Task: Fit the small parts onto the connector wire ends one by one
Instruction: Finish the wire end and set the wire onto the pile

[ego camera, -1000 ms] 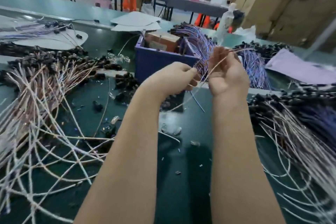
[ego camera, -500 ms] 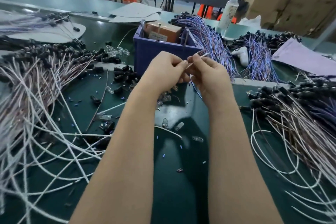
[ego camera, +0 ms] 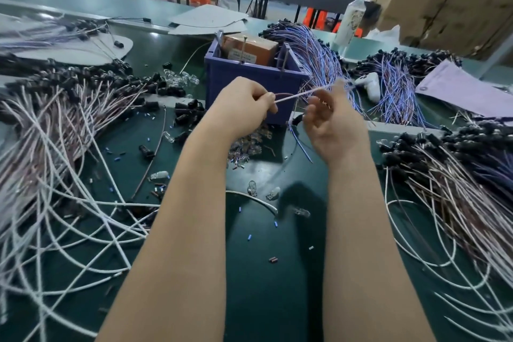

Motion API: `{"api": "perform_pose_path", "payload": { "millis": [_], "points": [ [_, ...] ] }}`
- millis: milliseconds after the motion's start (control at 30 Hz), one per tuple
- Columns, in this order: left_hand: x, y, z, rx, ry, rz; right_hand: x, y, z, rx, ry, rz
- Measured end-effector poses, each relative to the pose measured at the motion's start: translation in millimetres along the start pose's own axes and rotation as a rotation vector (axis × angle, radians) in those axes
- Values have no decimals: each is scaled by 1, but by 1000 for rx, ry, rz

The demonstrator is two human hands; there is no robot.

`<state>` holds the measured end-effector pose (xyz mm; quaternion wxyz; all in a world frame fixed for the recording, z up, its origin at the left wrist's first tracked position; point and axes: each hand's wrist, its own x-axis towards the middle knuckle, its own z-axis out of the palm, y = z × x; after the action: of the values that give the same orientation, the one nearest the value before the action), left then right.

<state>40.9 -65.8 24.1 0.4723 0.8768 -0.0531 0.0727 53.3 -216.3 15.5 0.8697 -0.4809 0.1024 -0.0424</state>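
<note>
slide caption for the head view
Left hand pinches a pale wire running to the blurred right hand above a wire-strewn green bench

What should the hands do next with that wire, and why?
Probably the right hand should steady the free end of the wire: the left hand pinches one end, and the other sticks out loose. Whether the right hand holds a part is blurred.

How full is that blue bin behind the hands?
Not empty: a brown cardboard box sits inside the blue bin, filling much of the opening.
</note>
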Motion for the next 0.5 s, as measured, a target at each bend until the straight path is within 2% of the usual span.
{"api": "perform_pose_path", "payload": {
  "millis": [67,100,167,267,367,500],
  "points": [
    [0,2,7,5,35,5,-5,8,14,-281,-204,-42],
    [0,3,10,8,51,4,-7,12,19,-370,-252,-92],
    [1,2,12,-11,55,-3,-7,16,22,-441,-203,-211],
    [-1,-1,9,-27,11,-25,-2,9,14,-267,25,-294],
    [-2,-3,6,-7,-18,-17,1,5,4,-42,102,-185],
    [-1,0,11,-8,-8,23,-4,12,10,-204,-57,19]
  ]
}}
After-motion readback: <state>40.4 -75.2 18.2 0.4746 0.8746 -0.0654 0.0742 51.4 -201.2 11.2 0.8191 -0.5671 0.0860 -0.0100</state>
